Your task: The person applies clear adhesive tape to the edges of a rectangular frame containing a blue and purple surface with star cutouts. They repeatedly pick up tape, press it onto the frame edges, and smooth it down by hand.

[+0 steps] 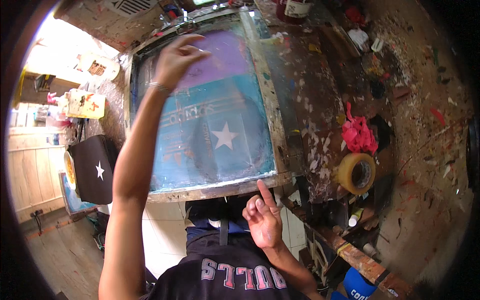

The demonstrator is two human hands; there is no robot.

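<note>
A screen-printing frame of paint-stained wood [270, 112] lies flat before me. Its mesh [240, 161] is teal on the near part and purple on the far part, with a pale star [225, 135] and faint lettering showing. My left hand [182, 62], blurred, hovers over the far half of the mesh with thumb and fingers apart and nothing seen between them. Close to the frame's near edge is my right hand [264, 223], palm up, index finger extended and the others loosely curled. It holds nothing; whether the fingertip touches the wood I cannot tell.
Right of the frame, a roll of tape [345, 174] and crumpled pink material [358, 135] lie on the stained tabletop [300, 93]. A jar [294, 11] stands at the back. Leftward are dark fabric with a white star [84, 161], a yellowish container [84, 104] and a white bucket [108, 67].
</note>
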